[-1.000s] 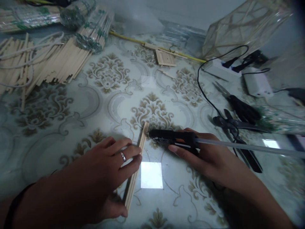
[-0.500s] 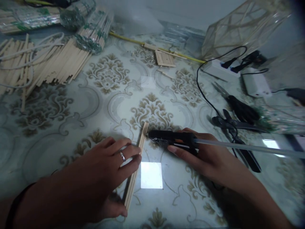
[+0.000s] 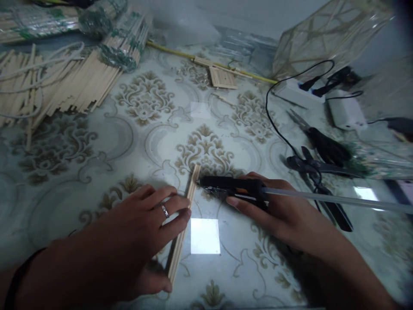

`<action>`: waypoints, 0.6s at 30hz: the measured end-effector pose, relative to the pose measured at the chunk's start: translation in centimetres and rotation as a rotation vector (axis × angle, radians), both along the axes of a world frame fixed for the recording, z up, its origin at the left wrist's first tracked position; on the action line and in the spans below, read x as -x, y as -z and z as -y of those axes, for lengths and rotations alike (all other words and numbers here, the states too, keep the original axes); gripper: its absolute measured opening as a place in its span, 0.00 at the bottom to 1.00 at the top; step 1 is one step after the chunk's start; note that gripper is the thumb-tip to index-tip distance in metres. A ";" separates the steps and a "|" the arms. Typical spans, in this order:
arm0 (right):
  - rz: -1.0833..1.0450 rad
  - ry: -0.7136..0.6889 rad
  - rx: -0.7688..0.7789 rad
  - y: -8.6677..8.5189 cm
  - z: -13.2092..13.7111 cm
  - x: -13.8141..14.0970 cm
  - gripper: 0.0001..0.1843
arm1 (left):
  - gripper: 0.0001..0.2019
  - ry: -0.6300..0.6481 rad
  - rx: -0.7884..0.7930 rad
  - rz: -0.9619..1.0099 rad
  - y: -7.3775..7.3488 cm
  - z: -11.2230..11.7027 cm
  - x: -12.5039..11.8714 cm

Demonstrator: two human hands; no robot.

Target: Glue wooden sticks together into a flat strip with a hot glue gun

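Observation:
My left hand (image 3: 151,232), with a ring on one finger, is closed on a narrow strip of wooden sticks (image 3: 182,241) laid side by side. Fingertips press its upper part, and the thumb touches its near end. My right hand (image 3: 277,206) is wrapped round a black hot glue gun (image 3: 230,184). A long translucent glue stick (image 3: 322,198) sticks out of the gun's back toward the right. The gun's nozzle points left, right beside the far end of the strip; whether it touches the wood I cannot tell.
Loose wooden sticks (image 3: 80,84) and a white cable (image 3: 41,88) lie at the far left, beside plastic-wrapped bundles (image 3: 124,38). A small stick panel (image 3: 223,77) lies at the back. On the right are a power strip (image 3: 300,91), scissors (image 3: 325,140), black pliers (image 3: 312,165) and a wrapped stick-frame structure (image 3: 322,38).
Both hands, the strip and the glue gun hold nearly the same places. The whole view has shifted very slightly.

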State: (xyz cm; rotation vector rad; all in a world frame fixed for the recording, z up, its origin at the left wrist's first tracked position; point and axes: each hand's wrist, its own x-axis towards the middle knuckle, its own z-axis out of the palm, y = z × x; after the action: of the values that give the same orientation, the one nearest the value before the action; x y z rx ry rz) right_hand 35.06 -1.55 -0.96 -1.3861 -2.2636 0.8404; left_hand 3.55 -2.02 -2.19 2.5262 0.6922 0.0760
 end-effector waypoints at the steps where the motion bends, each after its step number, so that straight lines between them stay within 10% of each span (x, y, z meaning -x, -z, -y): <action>1: -0.003 -0.001 -0.002 0.0 0.0 0.0 0.11 | 0.44 0.003 -0.001 0.003 0.0 0.0 0.0; 18: 0.012 0.014 0.067 -0.5 0.0 0.1 0.12 | 0.43 0.001 0.007 -0.002 -0.1 0.1 -0.1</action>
State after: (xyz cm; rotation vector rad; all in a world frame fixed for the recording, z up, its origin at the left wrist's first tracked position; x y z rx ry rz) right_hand 34.95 -1.57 -0.44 -1.4383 -2.2517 0.9139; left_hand 3.65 -2.08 -2.04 2.5206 0.6904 0.0702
